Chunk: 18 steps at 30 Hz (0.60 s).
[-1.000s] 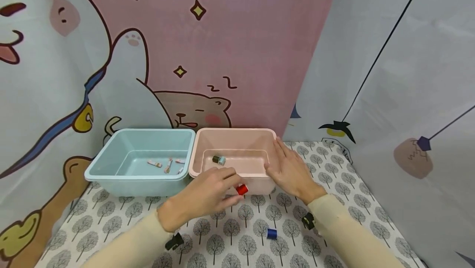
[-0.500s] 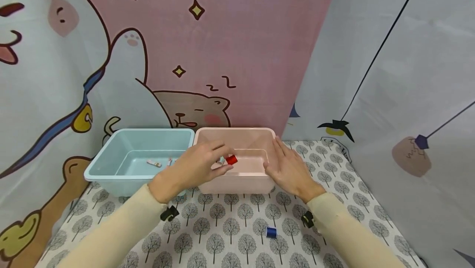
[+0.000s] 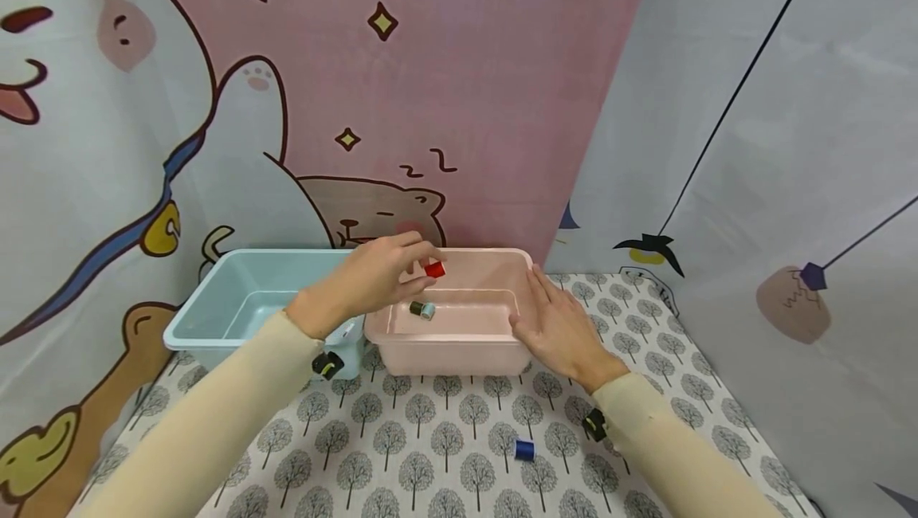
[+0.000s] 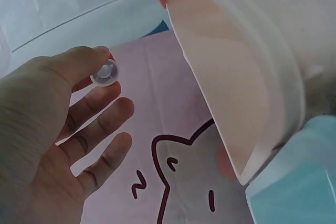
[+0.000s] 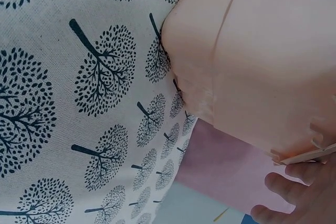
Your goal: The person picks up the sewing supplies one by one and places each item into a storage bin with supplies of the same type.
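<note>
My left hand (image 3: 387,267) pinches a red thread spool (image 3: 435,269) between thumb and fingertips, above the back of the pink bin (image 3: 445,355). In the left wrist view, the clear end of the spool (image 4: 105,72) faces the camera and the other fingers are spread. My right hand (image 3: 566,335) holds the pink bin by its right rim. Its thumb lies over the inside, its fingers along the outside; the right wrist view shows the fingers (image 5: 286,187) beside the rim, with the thumb hidden. Two spools, one dark green (image 3: 416,308) and one light blue (image 3: 428,311), lie inside this bin.
A light blue bin (image 3: 208,343) stands against the pink one on the left, partly covered by my left arm. A blue thread spool (image 3: 524,450) lies on the tree-print tablecloth (image 3: 445,442) near the front. A printed curtain (image 3: 502,103) hangs close behind the bins.
My left hand has carried the red thread spool from the pink bin's front edge up and over towards its back. My right hand keeps its place on the rim.
</note>
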{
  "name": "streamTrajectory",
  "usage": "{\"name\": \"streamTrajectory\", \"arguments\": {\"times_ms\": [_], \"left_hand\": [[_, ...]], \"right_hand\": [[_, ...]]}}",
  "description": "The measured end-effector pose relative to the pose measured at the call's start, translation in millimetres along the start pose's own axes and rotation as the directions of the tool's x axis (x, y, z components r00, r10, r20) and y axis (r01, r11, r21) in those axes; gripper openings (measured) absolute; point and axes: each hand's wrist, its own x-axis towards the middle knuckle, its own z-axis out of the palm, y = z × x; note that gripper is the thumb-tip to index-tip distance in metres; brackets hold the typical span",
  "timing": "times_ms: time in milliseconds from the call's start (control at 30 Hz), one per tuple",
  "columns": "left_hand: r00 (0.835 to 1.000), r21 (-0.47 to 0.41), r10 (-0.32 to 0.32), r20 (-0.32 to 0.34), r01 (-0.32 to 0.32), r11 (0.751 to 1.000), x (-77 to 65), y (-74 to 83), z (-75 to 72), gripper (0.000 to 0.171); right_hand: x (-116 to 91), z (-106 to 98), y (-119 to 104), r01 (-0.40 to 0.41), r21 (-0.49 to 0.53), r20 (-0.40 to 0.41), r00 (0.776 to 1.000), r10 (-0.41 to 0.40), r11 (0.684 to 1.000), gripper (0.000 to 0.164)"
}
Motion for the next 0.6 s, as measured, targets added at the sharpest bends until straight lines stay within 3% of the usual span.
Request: {"name": "streamTrajectory", "arguments": {"times_ms": [167,600], "left_hand": [[0.998,-0.021,-0.042,0.046,0.043,0.999,11.4,-8.2,0.1,0.032],[0.993,-0.063,-0.076,0.086,0.081,0.995,40.5,-27.6,8.4,0.031]], "right_hand": [[-1,1,2,-0.002,-0.004,0.002,1.0,0.002,1.0,0.097],[0,1,1,-0.004,-0.012,0.0,1.0,0.004,1.0,0.097]]}}
